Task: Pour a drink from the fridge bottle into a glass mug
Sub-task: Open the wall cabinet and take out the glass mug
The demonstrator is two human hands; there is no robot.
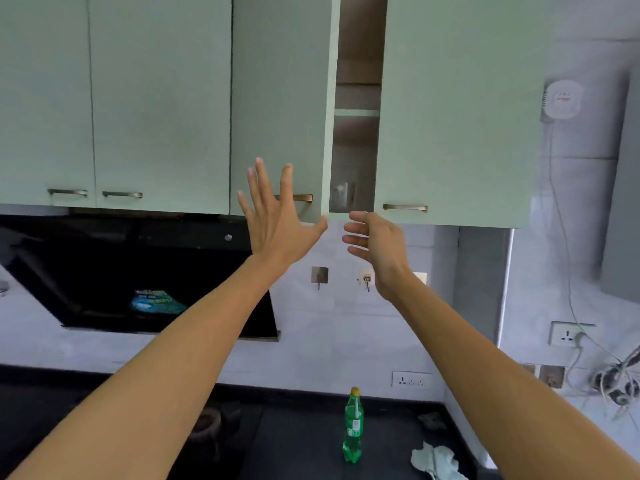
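Dark tabletop (304, 445) bearing an upright green bottle (353, 427) beneath pale green cupboards (156, 98), one ajar with a blurred glass (341, 196) inside; left hand (277, 220) spread flat, right hand (377, 244) loosely curved, both empty.

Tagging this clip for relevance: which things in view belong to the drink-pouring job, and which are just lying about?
Job: green plastic bottle with yellow cap on the dark counter; clear glass mug inside the part-open pale green wall cupboard; left hand and right hand, both open, at its doors.
Lying about: crumpled pale cloth; metal wall hook; black cooker hood; white wall socket.
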